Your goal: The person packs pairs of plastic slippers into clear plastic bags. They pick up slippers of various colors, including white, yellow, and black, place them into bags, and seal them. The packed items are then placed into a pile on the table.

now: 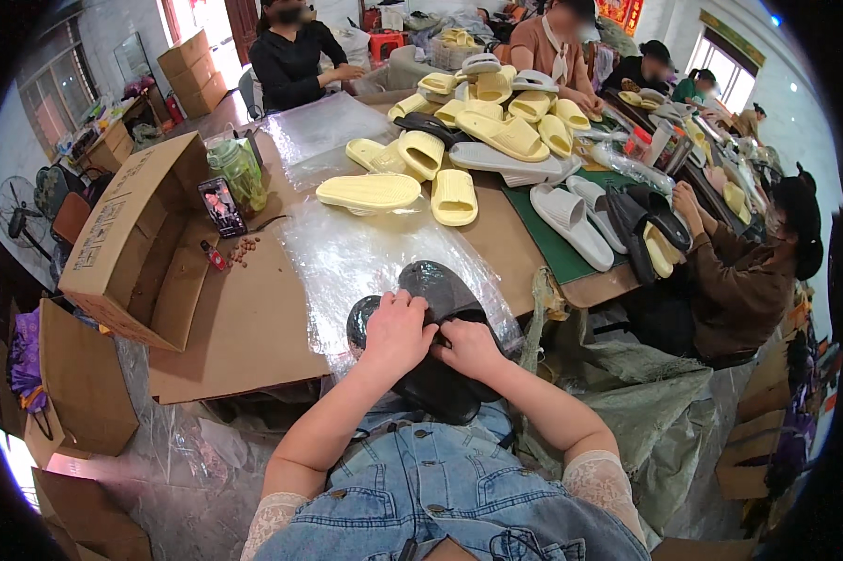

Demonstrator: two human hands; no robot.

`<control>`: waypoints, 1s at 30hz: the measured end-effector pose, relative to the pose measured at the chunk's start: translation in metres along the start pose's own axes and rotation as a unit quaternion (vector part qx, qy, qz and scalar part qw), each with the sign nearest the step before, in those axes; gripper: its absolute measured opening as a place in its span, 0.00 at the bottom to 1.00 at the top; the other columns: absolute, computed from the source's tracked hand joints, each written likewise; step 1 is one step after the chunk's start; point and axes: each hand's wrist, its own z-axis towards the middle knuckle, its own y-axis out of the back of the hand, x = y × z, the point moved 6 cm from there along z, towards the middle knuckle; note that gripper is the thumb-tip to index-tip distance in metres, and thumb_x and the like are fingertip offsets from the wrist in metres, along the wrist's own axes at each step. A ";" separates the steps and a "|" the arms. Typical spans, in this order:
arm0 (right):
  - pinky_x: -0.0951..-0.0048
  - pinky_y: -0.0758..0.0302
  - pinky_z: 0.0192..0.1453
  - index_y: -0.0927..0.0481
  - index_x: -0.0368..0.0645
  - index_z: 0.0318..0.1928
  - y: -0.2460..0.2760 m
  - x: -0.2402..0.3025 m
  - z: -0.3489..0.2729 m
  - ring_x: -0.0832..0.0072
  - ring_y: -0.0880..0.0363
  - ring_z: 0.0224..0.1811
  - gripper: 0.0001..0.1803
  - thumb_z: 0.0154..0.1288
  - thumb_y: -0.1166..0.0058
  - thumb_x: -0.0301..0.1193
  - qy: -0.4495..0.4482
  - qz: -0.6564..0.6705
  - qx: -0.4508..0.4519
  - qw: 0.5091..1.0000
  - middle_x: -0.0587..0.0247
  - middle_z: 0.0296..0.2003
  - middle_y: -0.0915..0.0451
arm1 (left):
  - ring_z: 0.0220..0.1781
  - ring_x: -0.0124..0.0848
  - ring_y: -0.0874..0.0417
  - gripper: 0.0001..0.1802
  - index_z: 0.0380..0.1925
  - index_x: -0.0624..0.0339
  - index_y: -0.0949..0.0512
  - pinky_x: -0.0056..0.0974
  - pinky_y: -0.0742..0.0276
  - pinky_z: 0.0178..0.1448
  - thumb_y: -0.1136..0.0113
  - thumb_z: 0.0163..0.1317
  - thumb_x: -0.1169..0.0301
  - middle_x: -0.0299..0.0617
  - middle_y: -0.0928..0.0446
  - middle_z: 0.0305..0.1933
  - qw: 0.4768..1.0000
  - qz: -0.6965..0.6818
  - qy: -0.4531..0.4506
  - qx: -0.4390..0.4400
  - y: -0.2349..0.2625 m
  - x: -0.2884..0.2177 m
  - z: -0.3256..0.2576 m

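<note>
Two black slippers [443,393] are located at the near edge of the worktop [244,327], their far ends over clear film [318,248]. Their long axes run obliquely, from the person's near right to the far left; toe direction is hard to make out under the hands. The left hand [399,329] has its grip partly curled over the slippers; the right hand [468,349] has its grip bent against them, just beside it. Fingertip contact is partly hidden; whether either grip is clamped cannot be told. Also on the worktop: one cardboard box [129,245], one phone [222,208] and one green jug [238,171]. Beyond, the cream slippers [369,191] overlap, preventing a full count.
</note>
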 end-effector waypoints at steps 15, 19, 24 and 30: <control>0.52 0.21 0.40 0.22 0.41 0.35 0.006 0.001 0.009 0.48 0.17 0.35 0.12 0.58 0.38 0.35 0.072 0.024 -0.105 0.992 0.49 0.32 0.18 | 0.42 0.44 0.20 0.07 0.34 0.61 0.21 0.43 0.20 0.46 0.37 0.55 0.74 0.44 0.22 0.37 0.962 -0.103 -0.242 -0.078 0.030 -0.059 -0.004; 0.50 0.21 0.42 0.24 0.37 0.34 0.016 0.000 0.034 0.45 0.17 0.37 0.18 0.61 0.39 0.42 -0.087 -0.001 -0.020 0.996 0.44 0.33 0.17 | 0.45 0.45 0.17 0.09 0.38 0.60 0.19 0.43 0.19 0.51 0.35 0.56 0.73 0.44 0.19 0.39 0.942 -0.196 -0.259 -0.088 0.048 -0.076 -0.018; 0.50 0.18 0.42 0.22 0.33 0.36 0.019 0.002 0.066 0.46 0.14 0.39 0.18 0.62 0.41 0.39 -0.170 -0.059 -0.009 0.984 0.41 0.34 0.16 | 0.41 0.45 0.17 0.09 0.39 0.59 0.19 0.45 0.20 0.46 0.34 0.58 0.73 0.45 0.19 0.38 0.957 -0.158 -0.230 -0.083 0.048 -0.067 -0.020; 0.52 0.19 0.40 0.23 0.35 0.35 0.013 0.011 0.087 0.46 0.14 0.35 0.16 0.62 0.40 0.38 -0.099 -0.067 -0.075 0.990 0.43 0.32 0.16 | 0.41 0.45 0.18 0.08 0.39 0.59 0.19 0.45 0.20 0.44 0.35 0.59 0.74 0.45 0.19 0.37 0.967 -0.158 -0.188 -0.059 0.043 -0.032 -0.023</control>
